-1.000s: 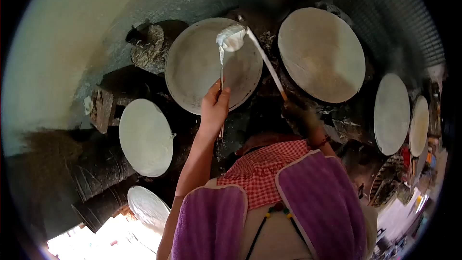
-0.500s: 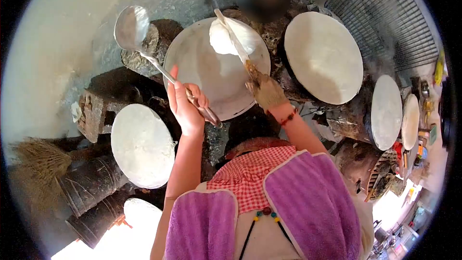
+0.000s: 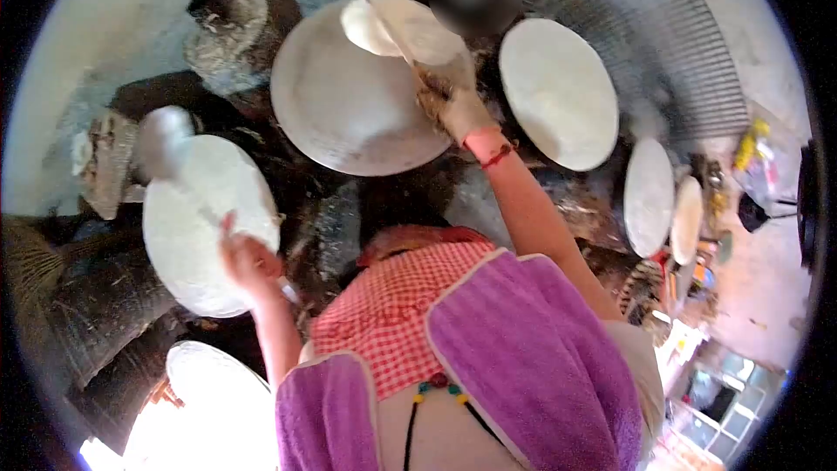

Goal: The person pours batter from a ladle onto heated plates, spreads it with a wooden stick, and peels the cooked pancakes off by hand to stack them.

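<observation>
My left hand (image 3: 248, 262), blurred by motion, is closed round the handle of a metal ladle. The ladle's bowl (image 3: 164, 135) hangs over the upper left edge of a round griddle covered in white batter (image 3: 205, 235). Stained with batter or flour, my right hand (image 3: 455, 113) grips a flat wooden spreader (image 3: 390, 26). Its blade lies across a wet pool of white batter (image 3: 366, 28) at the far side of the middle griddle (image 3: 340, 113). A thin film of batter extends to the right of the blade. The nearer surface of that griddle is bare and grey.
More white-coated round griddles stand to the right (image 3: 558, 92), farther right (image 3: 649, 201), and at the bottom left (image 3: 205, 375). A wire rack (image 3: 697, 61) leans at the upper right. Dark, sooty stove bodies fill the gaps. A straw broom (image 3: 35, 262) is at the left edge.
My left hand has swung left and down with the ladle, from the middle griddle to the left one. My right hand has shifted the spreader, and batter now extends thinly to its right.
</observation>
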`<state>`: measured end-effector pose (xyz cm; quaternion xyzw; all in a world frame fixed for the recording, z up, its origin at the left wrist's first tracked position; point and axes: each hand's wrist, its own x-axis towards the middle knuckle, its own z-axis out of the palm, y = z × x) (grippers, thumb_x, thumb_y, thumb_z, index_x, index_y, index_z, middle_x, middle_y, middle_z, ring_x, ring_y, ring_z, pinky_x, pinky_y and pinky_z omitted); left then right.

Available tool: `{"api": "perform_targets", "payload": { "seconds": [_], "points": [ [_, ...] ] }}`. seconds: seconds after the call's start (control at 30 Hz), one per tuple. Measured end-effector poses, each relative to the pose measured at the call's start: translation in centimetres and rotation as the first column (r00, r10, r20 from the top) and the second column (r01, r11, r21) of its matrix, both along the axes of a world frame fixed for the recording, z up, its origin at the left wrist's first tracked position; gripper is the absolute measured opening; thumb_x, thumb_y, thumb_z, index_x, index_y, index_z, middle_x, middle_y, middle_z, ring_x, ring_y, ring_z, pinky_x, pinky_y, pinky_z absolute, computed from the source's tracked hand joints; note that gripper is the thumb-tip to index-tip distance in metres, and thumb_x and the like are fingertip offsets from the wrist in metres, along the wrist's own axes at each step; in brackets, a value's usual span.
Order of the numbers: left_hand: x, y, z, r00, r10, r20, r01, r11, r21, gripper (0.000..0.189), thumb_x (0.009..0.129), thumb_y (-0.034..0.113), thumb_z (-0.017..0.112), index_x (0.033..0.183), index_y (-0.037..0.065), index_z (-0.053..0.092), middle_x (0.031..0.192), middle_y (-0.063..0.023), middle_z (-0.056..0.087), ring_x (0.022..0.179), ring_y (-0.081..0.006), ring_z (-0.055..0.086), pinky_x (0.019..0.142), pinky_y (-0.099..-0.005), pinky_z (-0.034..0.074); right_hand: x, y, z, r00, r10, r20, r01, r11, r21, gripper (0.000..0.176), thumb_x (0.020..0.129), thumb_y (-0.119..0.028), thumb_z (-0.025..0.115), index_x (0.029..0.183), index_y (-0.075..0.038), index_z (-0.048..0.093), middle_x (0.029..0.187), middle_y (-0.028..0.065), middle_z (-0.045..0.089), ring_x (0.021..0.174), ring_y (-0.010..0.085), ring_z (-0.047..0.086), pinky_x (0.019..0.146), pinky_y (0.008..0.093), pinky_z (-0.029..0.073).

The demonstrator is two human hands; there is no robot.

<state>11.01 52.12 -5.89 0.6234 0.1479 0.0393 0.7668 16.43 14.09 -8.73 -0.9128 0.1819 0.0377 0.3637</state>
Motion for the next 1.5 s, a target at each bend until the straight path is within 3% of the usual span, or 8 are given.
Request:
{"api": "perform_targets", "payload": {
  "seconds": [0.17, 0.23, 0.4, 0.57, 1.03, 1.1, 1.3, 1.5],
  "points": [
    [-3.7, 5.6, 3.0, 0.96, 0.171, 0.223, -0.214, 0.958, 0.19, 0.039, 0.1, 0.013, 0.038, 0.136, 0.0, 0.034, 0.059, 0.0042, 0.034, 0.041, -0.0029, 0.028, 0.032, -0.0195, 0.023, -4.3, 0.0, -3.5, 0.966, -0.253, 0.057, 0.187, 0.83, 0.526, 0.036, 0.092, -0.019, 0.056, 0.122, 0.001, 0.056, 0.116, 0.0116, 0.062, 0.096, 0.0153, 0.061, 0.082, 0.0271, 0.049],
    [-4.0, 5.3, 1.9, 0.967, 0.218, 0.132, -0.226, 0.973, 0.044, 0.038, 0.099, 0.012, 0.039, 0.135, 0.001, 0.036, 0.062, 0.004, 0.035, 0.042, -0.0032, 0.027, 0.033, -0.0196, 0.023, -2.5, 4.1, -2.6, 0.954, -0.051, 0.295, 0.024, 0.995, 0.093, 0.032, 0.091, -0.02, 0.058, 0.118, -0.002, 0.06, 0.111, 0.0076, 0.064, 0.09, 0.014, 0.062, 0.076, 0.0299, 0.051],
    [-5.0, 3.1, 0.8, 0.917, 0.38, 0.122, -0.365, 0.922, -0.13, 0.035, 0.098, 0.013, 0.041, 0.131, 0.002, 0.041, 0.06, 0.0043, 0.031, 0.042, -0.0034, 0.025, 0.034, -0.0206, 0.022, -1.4, 1.5, 2.3, 0.999, -0.019, 0.039, -0.003, 0.873, 0.487, 0.048, 0.083, -0.031, 0.067, 0.118, 0.0, 0.058, 0.106, 0.0178, 0.065, 0.099, 0.0302, 0.06, 0.088, 0.0371, 0.046],
    [-7.2, 1.7, 1.5, 0.835, 0.536, 0.121, -0.542, 0.84, 0.017, 0.034, 0.097, 0.015, 0.044, 0.128, 0.002, 0.042, 0.059, 0.0029, 0.033, 0.041, -0.0044, 0.025, 0.034, -0.0216, 0.023, -1.6, 0.8, -0.3, 0.941, -0.311, -0.134, 0.293, 0.552, 0.78, 0.036, 0.084, -0.021, 0.067, 0.117, -0.01, 0.059, 0.081, 0.0057, 0.065, 0.052, 0.0129, 0.055, 0.039, 0.0229, 0.038],
    [-10.7, -5.5, 2.0, 0.761, 0.614, 0.209, -0.598, 0.789, -0.14, 0.032, 0.096, 0.012, 0.044, 0.126, 0.001, 0.042, 0.059, 0.0031, 0.032, 0.041, -0.0057, 0.026, 0.034, -0.0206, 0.023, 3.1, -2.5, -5.0, 0.869, 0.342, 0.358, -0.429, 0.88, 0.201, 0.036, 0.084, -0.02, 0.068, 0.118, -0.008, 0.062, 0.103, 0.0047, 0.065, 0.09, 0.0141, 0.06, 0.071, 0.0252, 0.049],
    [-11.3, -5.7, 2.7, 0.727, 0.655, 0.205, -0.636, 0.755, -0.16, 0.033, 0.096, 0.013, 0.045, 0.127, 0.003, 0.042, 0.059, 0.0029, 0.032, 0.041, -0.0056, 0.027, 0.034, -0.0204, 0.023, 2.7, -2.5, -1.0, 0.925, 0.33, -0.187, -0.208, 0.853, 0.478, 0.033, 0.084, -0.018, 0.068, 0.115, -0.007, 0.064, 0.104, 0.0034, 0.065, 0.089, 0.0116, 0.06, 0.073, 0.0225, 0.048],
    [-13.3, -7.9, 4.9, 0.711, 0.652, 0.264, -0.657, 0.749, -0.082, 0.034, 0.097, 0.016, 0.042, 0.128, 0.003, 0.041, 0.057, 0.0026, 0.032, 0.041, -0.0054, 0.029, 0.034, -0.0202, 0.023, 4.5, -9.3, 0.1, 0.976, 0.141, -0.163, 0.019, 0.696, 0.718, 0.03, 0.087, -0.025, 0.064, 0.11, -0.005, 0.063, 0.077, 0.0031, 0.065, 0.047, 0.0076, 0.05, 0.035, 0.0235, 0.032],
    [-12.4, -8.9, 6.1, 0.684, 0.717, 0.135, -0.724, 0.689, 0.007, 0.031, 0.093, 0.016, 0.048, 0.122, 0.006, 0.045, 0.061, 0.0011, 0.041, 0.042, -0.0074, 0.035, 0.037, -0.0223, 0.028, 2.2, -6.0, -0.9, 0.823, 0.567, -0.008, -0.438, 0.644, 0.628, 0.051, 0.088, -0.021, 0.059, 0.133, 0.001, 0.047, 0.126, 0.0115, 0.054, 0.112, 0.0215, 0.051, 0.095, 0.0325, 0.042]
  ]
}}
